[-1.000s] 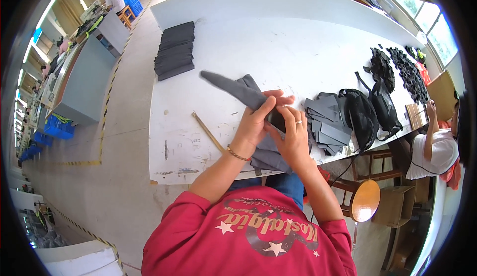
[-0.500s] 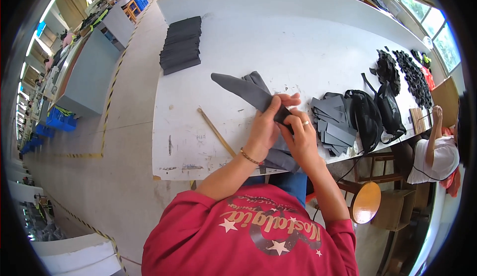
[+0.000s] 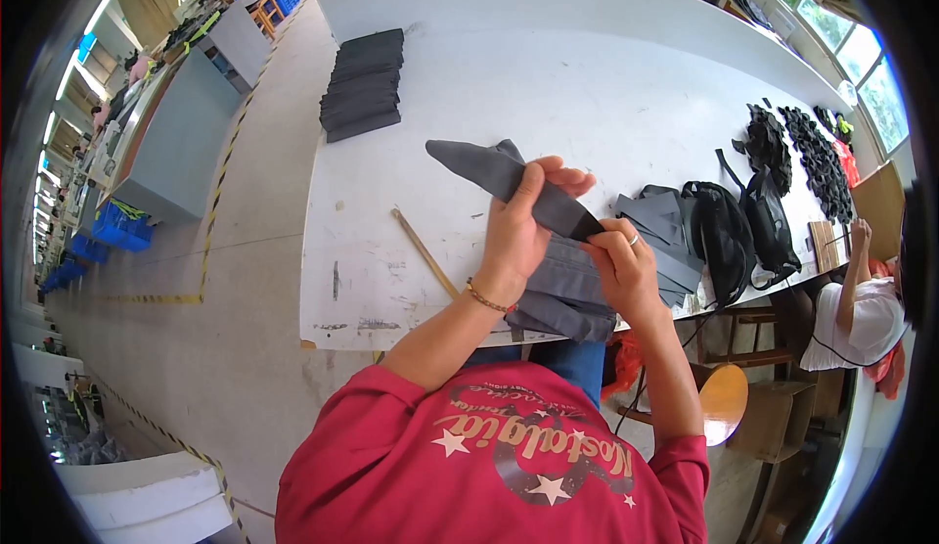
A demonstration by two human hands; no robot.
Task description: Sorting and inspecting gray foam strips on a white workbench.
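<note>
A long dark grey fabric piece (image 3: pixel 468 164) with a rounded tip and a black end slants over the table between my hands. My left hand (image 3: pixel 518 226) is closed round its middle, thumb on top and the other fingers underneath. At the black end, my right hand (image 3: pixel 628 268) pinches it between thumb and fingers. Beneath them, at the table's front edge, lies a loose pile of similar grey fabric pieces (image 3: pixel 559 294), partly hidden by my hands and forearms. A narrow wooden strip (image 3: pixel 423 249) lies left of the pile, its lower end behind my left forearm.
A row of folded dark fabric (image 3: pixel 362 84) lies on the white table (image 3: pixel 469 84) at back left. To the right are flat grey panels (image 3: pixel 650 213), black bags (image 3: pixel 719 241) and heaps of small black parts (image 3: pixel 814 158). Another person (image 3: pixel 856 314) sits beyond; a round stool (image 3: pixel 722 402) stands nearer.
My right hand has moved right and slightly down, away from my left hand, so the fabric's black end shows more. My left hand still holds the middle. More of the pile below is visible.
</note>
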